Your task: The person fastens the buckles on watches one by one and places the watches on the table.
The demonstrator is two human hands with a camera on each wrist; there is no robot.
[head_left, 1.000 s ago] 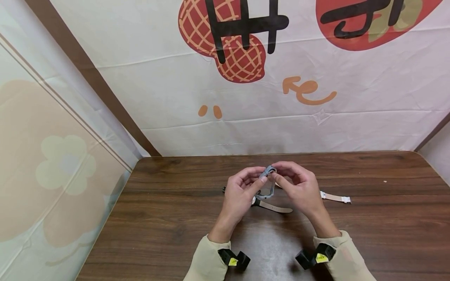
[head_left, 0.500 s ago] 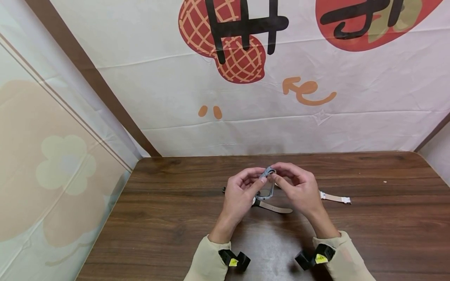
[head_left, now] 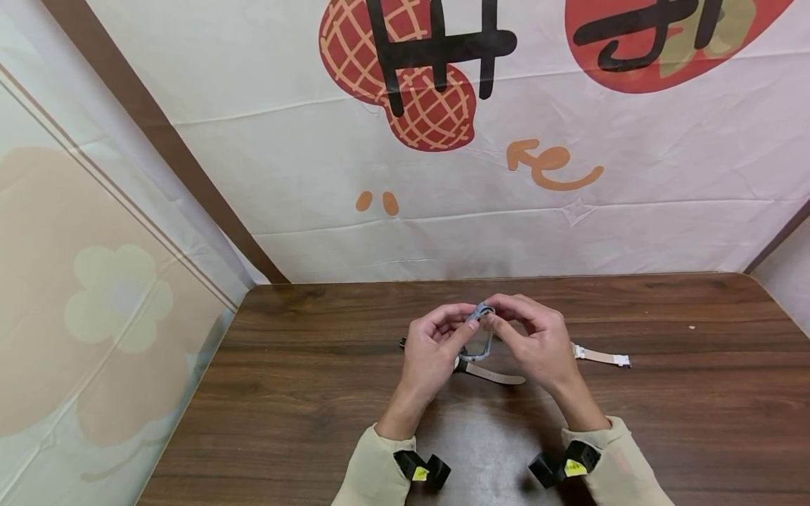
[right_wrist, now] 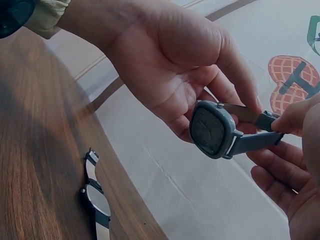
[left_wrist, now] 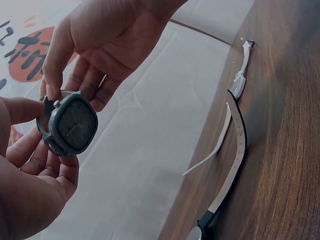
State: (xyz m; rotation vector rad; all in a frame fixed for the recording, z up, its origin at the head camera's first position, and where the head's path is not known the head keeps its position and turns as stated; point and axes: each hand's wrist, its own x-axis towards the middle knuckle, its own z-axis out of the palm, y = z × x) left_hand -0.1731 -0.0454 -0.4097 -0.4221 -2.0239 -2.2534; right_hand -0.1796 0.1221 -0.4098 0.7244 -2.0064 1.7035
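Note:
Both hands hold a blue-grey wristwatch (left_wrist: pixel 77 125) above the table, its strap bent round into a loop. Its rounded-square dial shows in both wrist views. The left hand (head_left: pixel 430 351) pinches the strap with thumb and fingers on one side, its other fingers near the watch case. From the opposite side, the right hand (head_left: pixel 538 344) pinches the overlapping strap ends (right_wrist: pixel 267 120) between thumb and forefinger. Fingertips partly hide the buckle area. Beneath the hands lies a watch with a dark case and a pale-lined strap (head_left: pixel 493 374), partly covered by the left hand in the head view.
A white-strapped watch (head_left: pixel 601 356) lies on the brown wooden table (head_left: pixel 285 407), right of the hands and partly hidden by the right one. A printed cloth (head_left: pixel 304 169) hangs behind the table's back edge. Each sleeve carries a black wrist camera (head_left: pixel 422 469).
The hands and the blue-grey watch stay almost in place, with a very slight leftward shift of the right hand. The grip on the strap looks the same.

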